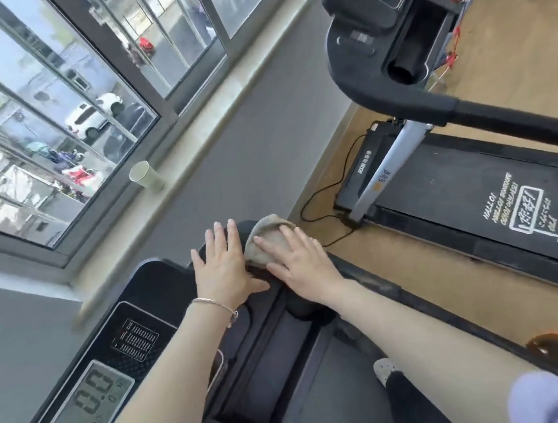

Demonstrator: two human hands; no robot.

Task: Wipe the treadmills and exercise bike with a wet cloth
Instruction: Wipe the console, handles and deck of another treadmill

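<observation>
Our right hand (301,260) flat, fingers straight, pressing grey cloth (266,238) on treadmill console (161,285), our left hand (223,269) open, flat beside it.

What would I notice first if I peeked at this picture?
Two bare hands in the middle: the right hand presses flat on a grey cloth at the far end of a black treadmill console, and the left hand lies flat beside it. Lower left, a big screen shows 0.0. A paper cup stands on the windowsill, and a second treadmill sits on the right.
</observation>
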